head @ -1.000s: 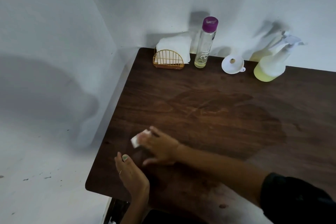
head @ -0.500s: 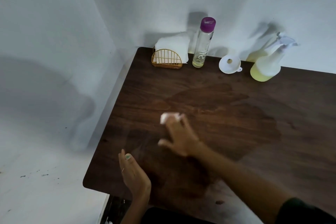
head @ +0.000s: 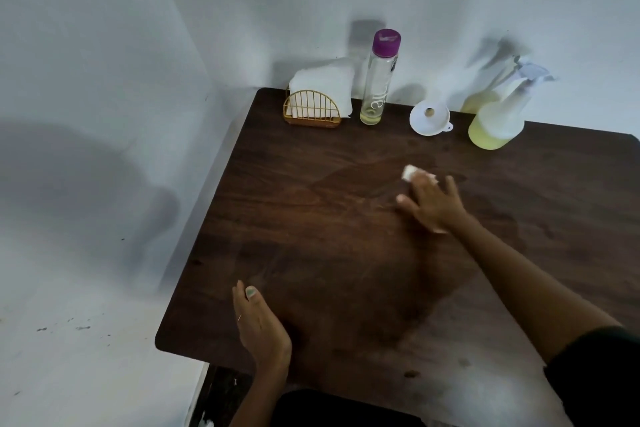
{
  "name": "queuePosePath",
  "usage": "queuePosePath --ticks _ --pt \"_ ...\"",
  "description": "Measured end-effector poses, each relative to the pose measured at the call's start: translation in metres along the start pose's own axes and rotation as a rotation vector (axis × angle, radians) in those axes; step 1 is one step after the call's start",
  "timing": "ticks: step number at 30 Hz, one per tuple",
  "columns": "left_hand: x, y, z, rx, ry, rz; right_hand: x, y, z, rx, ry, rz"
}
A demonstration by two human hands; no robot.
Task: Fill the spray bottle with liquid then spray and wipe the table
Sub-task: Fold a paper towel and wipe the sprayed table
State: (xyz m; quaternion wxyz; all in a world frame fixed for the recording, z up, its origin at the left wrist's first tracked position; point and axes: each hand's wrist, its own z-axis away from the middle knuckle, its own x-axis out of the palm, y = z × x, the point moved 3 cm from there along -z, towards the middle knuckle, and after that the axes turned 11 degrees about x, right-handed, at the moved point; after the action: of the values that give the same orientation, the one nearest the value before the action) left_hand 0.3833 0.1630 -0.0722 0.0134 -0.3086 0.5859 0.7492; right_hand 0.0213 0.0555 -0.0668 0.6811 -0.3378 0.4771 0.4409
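Note:
My right hand point(head: 433, 204) presses a white tissue point(head: 513, 177) flat on the dark wooden table point(head: 311, 218), past its middle; the tissue peeks out beyond the fingertips and under the palm. A darker damp patch spreads across the wood around and below that hand. My left hand point(head: 258, 322) rests flat on the table near the front left corner, fingers together, holding nothing. The spray bottle point(head: 498, 118), white with yellow liquid in its base, stands at the back right by the wall.
Along the back edge stand a gold wire holder with white napkins point(head: 317, 104), a tall clear bottle with a purple cap point(head: 377, 80), and a white funnel point(head: 429, 118). White walls close the back and left. The table's left edge drops to the floor.
My right hand has swept the tissue from the front left of the table up and to the right, toward the middle back. The left hand has stayed near the front corner.

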Motion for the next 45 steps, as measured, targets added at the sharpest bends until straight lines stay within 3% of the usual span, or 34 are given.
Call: queuePosePath --ticks 2,4,7,9,12,14,18,22,25,28,32,34,37,39,41,45 --pt "0.0 0.0 0.003 -0.002 -0.002 0.01 -0.001 0.016 -0.006 0.167 -0.087 -0.012" --pt "0.001 0.002 0.006 -0.002 -0.003 0.013 0.006 -0.01 0.005 0.149 -0.081 -0.037" --pt "0.001 0.002 0.008 0.006 -0.001 0.006 0.026 -0.078 0.063 -0.193 -0.011 -0.098" --pt "0.003 0.002 0.009 0.022 0.001 0.0 0.049 -0.121 0.126 -0.48 -0.074 -0.124" --pt "0.006 0.002 0.009 0.032 0.013 -0.007 0.093 -0.153 0.21 -0.843 -0.118 0.116" --pt "0.009 0.003 0.01 0.027 0.002 -0.014 0.103 -0.145 0.218 -0.892 -0.141 0.231" --pt "0.01 0.004 0.018 0.058 0.005 -0.01 0.06 -0.095 0.145 -0.703 -0.046 0.09" --pt "0.015 0.004 0.028 0.048 -0.018 -0.019 0.013 0.023 0.047 -0.116 0.055 -0.019" --pt "0.017 0.006 0.035 0.058 -0.035 -0.027 0.003 0.074 0.021 0.213 -0.089 -0.001" --pt "0.02 0.009 0.042 0.055 -0.048 -0.005 0.012 0.037 0.039 0.147 -0.055 -0.082" --pt "0.027 0.01 0.047 0.047 -0.046 0.015 0.05 -0.057 0.137 -0.367 -0.078 -0.141" --pt "0.03 0.01 0.05 0.046 -0.045 0.011 0.076 -0.088 0.194 -0.627 -0.112 -0.043" --pt "0.035 0.012 0.053 0.029 -0.06 0.001 0.101 -0.095 0.231 -0.813 -0.108 0.158" --pt "0.039 0.014 0.057 0.046 -0.067 -0.002 0.091 -0.076 0.21 -0.786 -0.051 0.149" --pt "0.04 0.014 0.06 0.054 -0.07 0.014 0.068 -0.041 0.166 -0.627 -0.029 0.029" --pt "0.043 0.012 0.067 0.064 -0.109 0.022 0.022 0.083 0.079 -0.048 0.064 -0.048"
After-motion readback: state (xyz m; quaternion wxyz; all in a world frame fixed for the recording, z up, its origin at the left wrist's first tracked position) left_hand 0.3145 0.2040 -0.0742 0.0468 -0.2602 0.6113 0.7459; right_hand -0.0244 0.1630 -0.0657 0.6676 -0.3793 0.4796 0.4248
